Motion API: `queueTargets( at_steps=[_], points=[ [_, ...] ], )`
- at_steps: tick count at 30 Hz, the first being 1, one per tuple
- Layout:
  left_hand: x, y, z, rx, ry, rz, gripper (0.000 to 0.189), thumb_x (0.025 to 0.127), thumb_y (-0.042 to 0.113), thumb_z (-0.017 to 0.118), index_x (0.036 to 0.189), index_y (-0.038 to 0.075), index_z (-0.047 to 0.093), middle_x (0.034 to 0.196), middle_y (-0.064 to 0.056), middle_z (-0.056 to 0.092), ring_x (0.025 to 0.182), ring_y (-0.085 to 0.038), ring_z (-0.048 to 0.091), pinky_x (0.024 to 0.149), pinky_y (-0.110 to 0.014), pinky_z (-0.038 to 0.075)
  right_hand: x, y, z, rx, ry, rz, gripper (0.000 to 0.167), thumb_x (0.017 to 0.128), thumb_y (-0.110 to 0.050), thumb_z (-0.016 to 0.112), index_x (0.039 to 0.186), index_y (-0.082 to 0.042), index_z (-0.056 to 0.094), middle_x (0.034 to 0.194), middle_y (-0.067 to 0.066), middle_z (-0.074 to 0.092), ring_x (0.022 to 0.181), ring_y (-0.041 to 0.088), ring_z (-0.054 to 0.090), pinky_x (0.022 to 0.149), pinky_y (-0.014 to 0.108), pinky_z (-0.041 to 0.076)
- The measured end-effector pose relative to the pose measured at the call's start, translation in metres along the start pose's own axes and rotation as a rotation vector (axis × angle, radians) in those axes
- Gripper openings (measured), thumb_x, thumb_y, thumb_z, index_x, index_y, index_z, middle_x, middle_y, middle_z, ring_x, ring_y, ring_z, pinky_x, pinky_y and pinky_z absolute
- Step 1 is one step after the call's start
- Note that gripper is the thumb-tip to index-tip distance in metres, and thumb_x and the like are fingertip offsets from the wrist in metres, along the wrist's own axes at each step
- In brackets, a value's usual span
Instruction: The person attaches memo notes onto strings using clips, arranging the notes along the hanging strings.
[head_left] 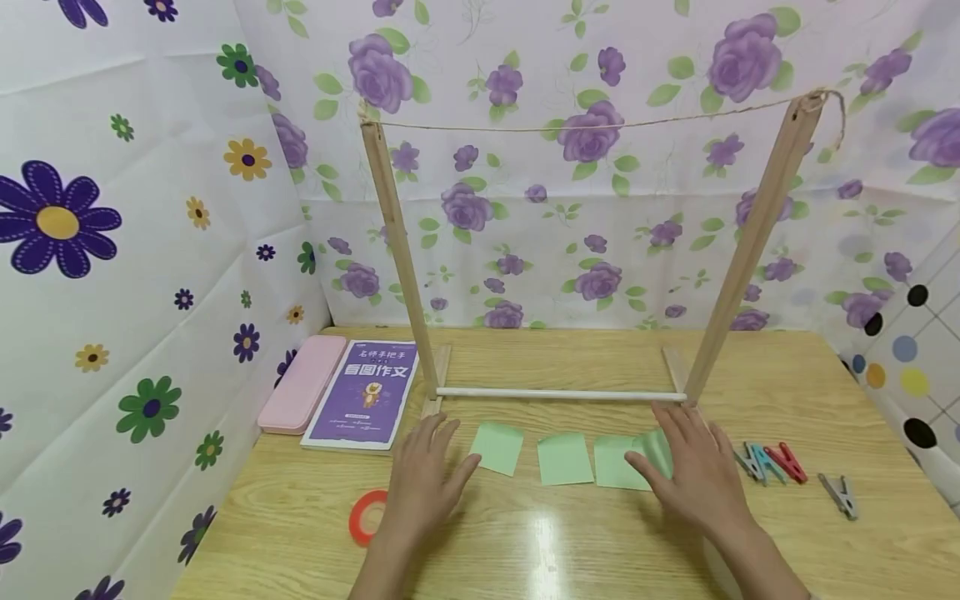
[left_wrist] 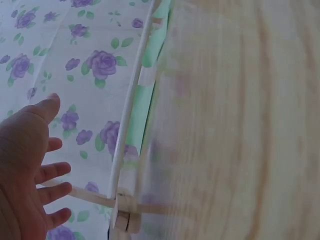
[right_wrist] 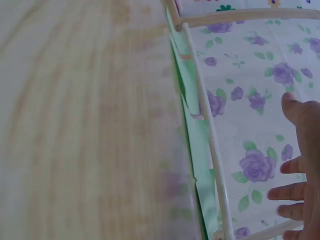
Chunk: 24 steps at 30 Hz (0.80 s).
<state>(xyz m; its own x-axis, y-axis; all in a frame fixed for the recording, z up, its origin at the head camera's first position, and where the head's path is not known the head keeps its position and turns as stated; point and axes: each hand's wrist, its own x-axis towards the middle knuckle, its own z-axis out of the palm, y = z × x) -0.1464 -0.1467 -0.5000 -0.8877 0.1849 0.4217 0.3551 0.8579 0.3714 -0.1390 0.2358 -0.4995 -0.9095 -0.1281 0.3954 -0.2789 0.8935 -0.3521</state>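
Both of my hands hover over the near side of the wooden table, fingers spread and holding nothing. My left hand is just left of a pale green paper square. My right hand is at the right end of the row and partly covers a green paper with a raised, curved edge. Between the hands lie two more green squares, one in the middle and one beside the covered paper. In the wrist views, the left thumb and right thumb stand apart from the fingers.
Behind the papers stands a wooden frame with a white rod low down and twine across its top. At left are a pink case, a purple book and red tape. Several clothespins lie at right.
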Motion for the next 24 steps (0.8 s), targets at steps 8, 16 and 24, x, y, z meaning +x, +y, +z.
queueTargets(
  at_steps=[8, 16, 24],
  points=[
    [0.012, 0.001, 0.01, -0.217, 0.024, -0.052, 0.051, 0.095, 0.038, 0.073, 0.134, 0.007, 0.062, 0.137, -0.015, 0.059, 0.128, -0.035, 0.055, 0.11, -0.058, 0.044, 0.008, 0.017, -0.007, 0.154, 0.136, 0.044, 0.049, 0.093, -0.035, 0.075, 0.127, -0.001, 0.065, 0.107, 0.018, 0.073, 0.098, 0.042, 0.067, 0.077, 0.065, 0.054],
    [0.018, -0.002, 0.025, -0.312, -0.104, -0.116, 0.054, 0.094, 0.034, 0.074, 0.137, 0.004, 0.059, 0.135, -0.011, 0.06, 0.127, -0.032, 0.056, 0.11, -0.049, 0.047, 0.006, 0.037, -0.014, 0.218, 0.202, 0.096, 0.031, 0.095, -0.025, 0.073, 0.116, -0.003, 0.071, 0.098, 0.01, 0.075, 0.09, 0.032, 0.069, 0.073, 0.05, 0.056],
    [0.023, -0.007, 0.04, -0.32, -0.144, -0.119, 0.054, 0.093, 0.028, 0.076, 0.138, 0.004, 0.058, 0.137, -0.014, 0.059, 0.129, -0.034, 0.053, 0.113, -0.051, 0.043, 0.001, 0.06, -0.023, 0.252, 0.289, 0.129, 0.009, 0.092, -0.018, 0.076, 0.095, -0.009, 0.076, 0.085, 0.004, 0.074, 0.078, -0.01, 0.057, 0.065, 0.008, 0.049]
  ],
)
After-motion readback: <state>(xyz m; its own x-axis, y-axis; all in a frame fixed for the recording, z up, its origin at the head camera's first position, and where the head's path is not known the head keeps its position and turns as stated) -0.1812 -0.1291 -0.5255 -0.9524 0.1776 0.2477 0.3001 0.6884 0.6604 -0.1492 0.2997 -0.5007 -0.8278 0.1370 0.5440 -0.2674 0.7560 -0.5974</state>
